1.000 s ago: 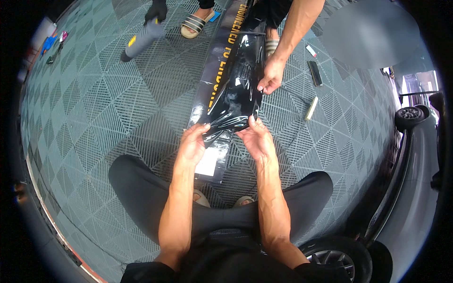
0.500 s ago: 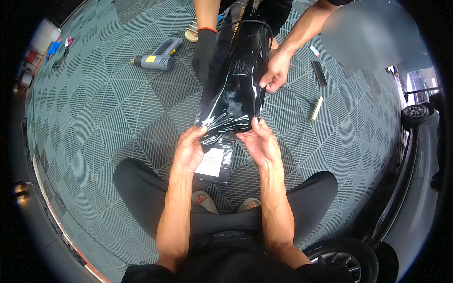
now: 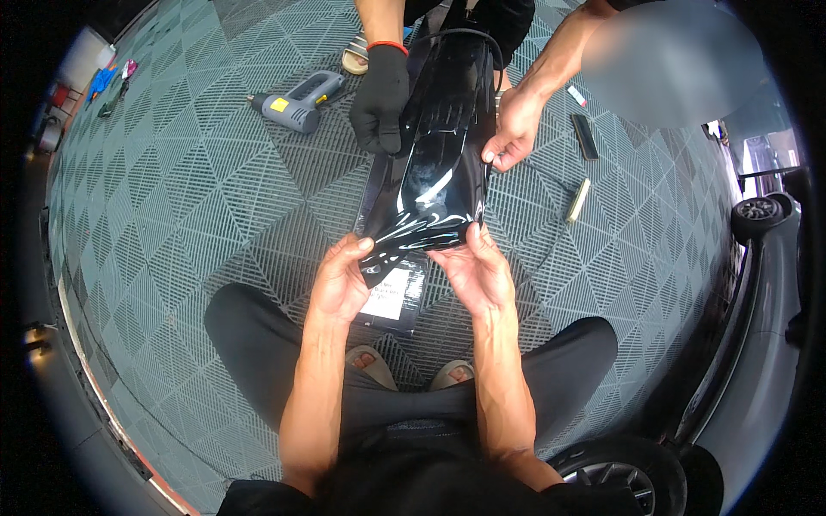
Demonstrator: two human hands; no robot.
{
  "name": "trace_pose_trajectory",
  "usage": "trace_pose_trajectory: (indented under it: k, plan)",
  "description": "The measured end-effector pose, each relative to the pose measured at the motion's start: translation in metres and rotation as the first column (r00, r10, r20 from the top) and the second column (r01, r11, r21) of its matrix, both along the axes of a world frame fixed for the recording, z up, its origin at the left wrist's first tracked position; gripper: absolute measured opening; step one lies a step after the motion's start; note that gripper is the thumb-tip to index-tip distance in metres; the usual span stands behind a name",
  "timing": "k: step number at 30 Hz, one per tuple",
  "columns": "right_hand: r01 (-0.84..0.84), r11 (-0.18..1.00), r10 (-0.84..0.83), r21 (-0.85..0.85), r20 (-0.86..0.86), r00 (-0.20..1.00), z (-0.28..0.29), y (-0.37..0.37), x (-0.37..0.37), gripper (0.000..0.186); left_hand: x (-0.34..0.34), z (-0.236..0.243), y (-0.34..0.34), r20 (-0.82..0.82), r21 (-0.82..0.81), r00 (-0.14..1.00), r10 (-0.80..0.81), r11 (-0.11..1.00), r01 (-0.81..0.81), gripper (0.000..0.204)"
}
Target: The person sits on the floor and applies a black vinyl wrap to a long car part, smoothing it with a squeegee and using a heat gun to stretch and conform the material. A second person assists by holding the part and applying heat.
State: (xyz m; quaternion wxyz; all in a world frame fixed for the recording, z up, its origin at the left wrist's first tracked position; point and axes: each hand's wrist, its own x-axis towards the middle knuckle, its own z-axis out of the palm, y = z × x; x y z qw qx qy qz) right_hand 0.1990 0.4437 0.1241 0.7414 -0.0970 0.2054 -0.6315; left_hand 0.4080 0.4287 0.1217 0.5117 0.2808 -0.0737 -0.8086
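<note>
Left hand and right hand are pinching a black sheet (a co-worker's bare hand is gripping too), apparently keeping it spread.

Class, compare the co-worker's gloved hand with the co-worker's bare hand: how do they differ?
The gloved hand is covered in dark fabric, while the bare hand shows its skin. A red-orange band rings the wrist of the gloved hand; none shows on the bare hand. The gloved hand is at the picture-left side of the glossy black film, the bare hand at its picture-right edge. Both reach in from the far side.
</note>
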Motion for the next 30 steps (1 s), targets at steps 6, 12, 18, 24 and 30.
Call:
trace_pose_trajectory:
  k: [6,12,18,24,30]
  plan:
    - [0.007,0.998,-0.008,0.067,0.012,1.0,0.014,0.001,0.001,0.013,0.0,-0.001,0.002,-0.033,-0.006,0.999,-0.013,1.0,0.013,0.01]
    - [0.041,0.993,-0.042,0.108,0.007,0.999,0.018,0.001,0.004,0.009,-0.007,-0.017,0.007,-0.147,-0.105,0.989,0.0,0.994,-0.016,0.018]
    - [0.032,0.997,-0.033,0.064,0.024,0.999,0.008,-0.001,0.004,0.01,-0.019,-0.038,0.003,-0.108,-0.117,0.994,0.034,0.992,-0.047,0.034]
    - [0.014,0.998,-0.02,0.062,0.088,0.996,0.0,-0.003,0.005,0.011,-0.027,-0.043,0.003,-0.187,-0.142,0.981,0.045,0.987,-0.072,0.032]
    - [0.03,0.996,-0.036,0.083,0.076,0.996,-0.009,-0.008,0.01,0.007,-0.028,-0.047,-0.007,-0.121,-0.176,0.992,0.031,0.983,-0.052,0.039]
